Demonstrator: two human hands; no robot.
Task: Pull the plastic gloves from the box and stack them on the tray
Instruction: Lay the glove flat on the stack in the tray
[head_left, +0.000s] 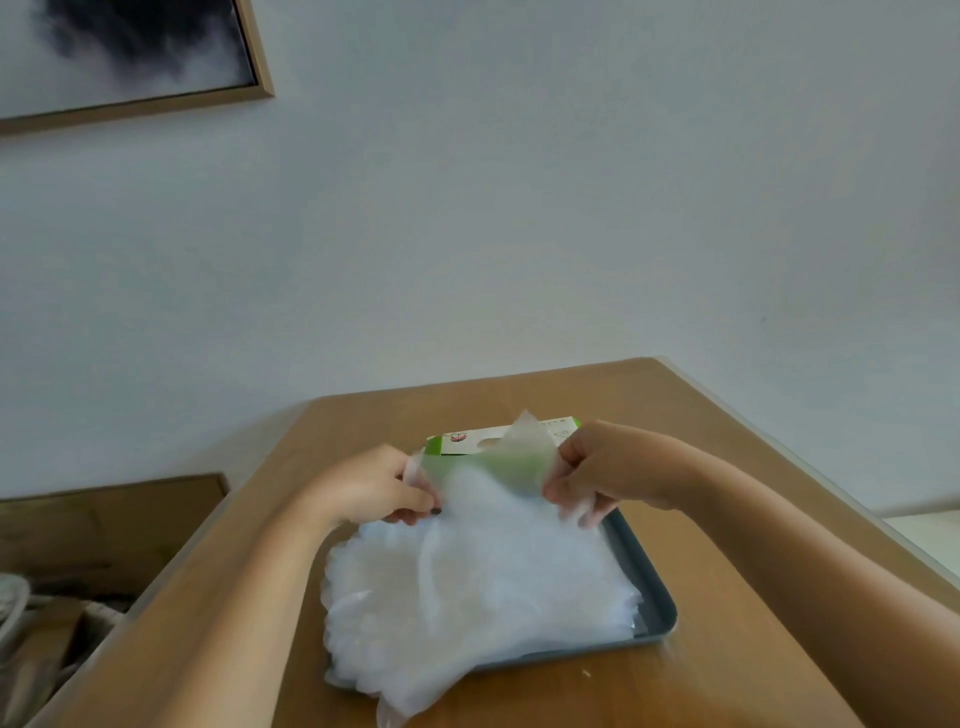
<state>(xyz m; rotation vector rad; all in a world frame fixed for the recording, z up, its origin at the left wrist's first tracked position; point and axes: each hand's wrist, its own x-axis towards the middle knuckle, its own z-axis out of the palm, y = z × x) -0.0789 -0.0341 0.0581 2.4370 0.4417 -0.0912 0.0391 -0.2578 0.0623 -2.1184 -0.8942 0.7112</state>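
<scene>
Wooden table (727, 691); left hand (371, 486), right hand (602, 467) pinch glove (488, 478) edges taut above tray (660, 597), box (467, 439) behind tray. Lower flat, square onto stack (467, 597).

Probably a home room: framed picture (124, 57) on pale wall (571, 208), wooden table (727, 675).

The box (501, 439) stands behind the tray (655, 597), which holds the glove pile (467, 587), on the table (727, 686).
</scene>
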